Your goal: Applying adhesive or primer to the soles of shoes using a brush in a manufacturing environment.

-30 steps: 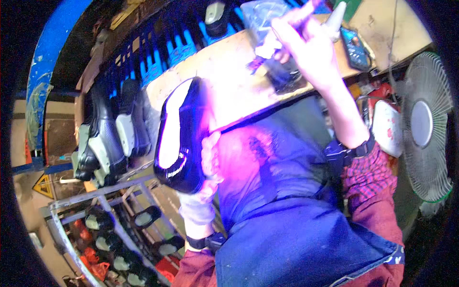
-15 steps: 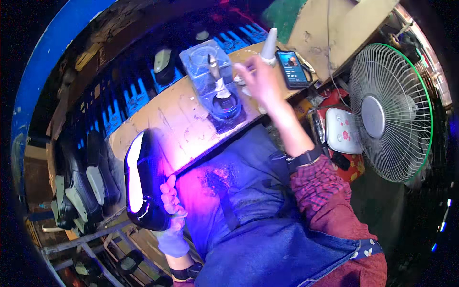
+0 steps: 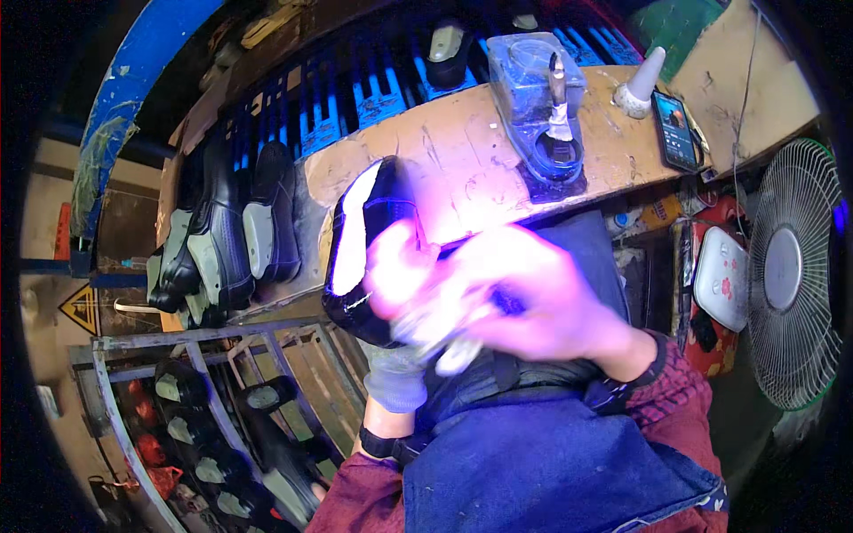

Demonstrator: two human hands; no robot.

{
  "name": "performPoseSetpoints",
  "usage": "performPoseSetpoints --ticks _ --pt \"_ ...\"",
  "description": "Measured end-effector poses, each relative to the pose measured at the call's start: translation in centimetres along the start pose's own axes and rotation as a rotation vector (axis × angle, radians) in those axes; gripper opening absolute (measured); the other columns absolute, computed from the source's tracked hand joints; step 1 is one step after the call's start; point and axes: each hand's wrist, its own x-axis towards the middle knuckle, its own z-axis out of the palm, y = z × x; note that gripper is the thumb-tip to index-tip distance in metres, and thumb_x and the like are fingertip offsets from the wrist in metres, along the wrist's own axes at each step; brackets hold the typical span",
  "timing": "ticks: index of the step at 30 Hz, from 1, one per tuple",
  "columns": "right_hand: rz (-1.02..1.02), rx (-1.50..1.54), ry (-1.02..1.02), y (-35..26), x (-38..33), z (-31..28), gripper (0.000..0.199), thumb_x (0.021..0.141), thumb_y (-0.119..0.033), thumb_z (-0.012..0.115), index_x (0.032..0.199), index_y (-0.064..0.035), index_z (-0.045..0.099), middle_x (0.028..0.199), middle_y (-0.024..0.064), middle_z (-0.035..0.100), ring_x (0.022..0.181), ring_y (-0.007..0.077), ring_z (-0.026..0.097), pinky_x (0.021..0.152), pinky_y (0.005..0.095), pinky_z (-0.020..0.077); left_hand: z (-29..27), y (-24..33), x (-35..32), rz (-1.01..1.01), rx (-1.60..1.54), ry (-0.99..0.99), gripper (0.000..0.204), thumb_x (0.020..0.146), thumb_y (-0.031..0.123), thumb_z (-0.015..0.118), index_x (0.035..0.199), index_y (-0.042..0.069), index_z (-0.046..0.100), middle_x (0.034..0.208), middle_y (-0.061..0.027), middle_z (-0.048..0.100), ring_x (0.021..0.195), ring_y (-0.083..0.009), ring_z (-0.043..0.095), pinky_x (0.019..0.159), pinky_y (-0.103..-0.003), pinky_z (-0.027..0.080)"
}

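Observation:
A black shoe [image 3: 374, 224] with a bright white side panel stands tilted, heel end down, in my left hand [image 3: 393, 280], whose fingers wrap round its right side. My left hand wears a pale glove at the wrist. In front of it is my right hand [image 3: 551, 289], bare and smeared by motion. Its fingers pinch a whitish, crumpled piece [image 3: 449, 342], too blurred to name, close against the left hand and the shoe. A brush [image 3: 557, 98] stands in a dark round pot [image 3: 569, 169] beside a clear plastic box [image 3: 524, 89] on the bench.
Several black-and-grey shoes [image 3: 222, 240] stand at the bench's left end. A metal rack [image 3: 204, 355] holds more shoes, lower left. A grey cone [image 3: 641, 80] and a phone [image 3: 675, 131] lie at the right. A fan [image 3: 791, 266] stands far right. Blue slats [image 3: 378, 98] run behind.
My right hand has come from the bench, near the cone, back to the shoe with a whitish piece in its fingers. The view has turned left; the shoe is still in my left hand.

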Motion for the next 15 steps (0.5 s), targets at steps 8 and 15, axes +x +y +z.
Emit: performPoseSetpoints --ticks 8,15 --pt "-0.078 -0.144 0.208 4.8 3.8 3.5 0.026 0.072 -0.003 0.063 0.094 -0.0002 0.05 0.08 0.0145 0.052 0.075 0.0306 0.057 0.064 0.0385 0.0463 -2.0 0.8 -0.2 0.118 0.423 -0.05 0.053 0.086 0.025 0.058 0.129 0.004 0.037 0.107 -0.0093 0.057 0.088 -0.0194 0.059 0.076 -0.03 0.051" --pt "0.111 0.293 0.668 4.5 2.2 -5.2 0.025 0.083 0.005 0.055 0.105 -0.0025 0.047 0.102 0.0132 0.059 0.086 0.0185 0.062 0.078 0.0321 0.0518 -0.6 1.7 -1.2 0.089 0.314 -0.152 0.053 0.093 0.033 0.047 0.135 0.006 0.03 0.124 -0.0146 0.051 0.11 -0.0233 0.053 0.079 -0.032 0.049"
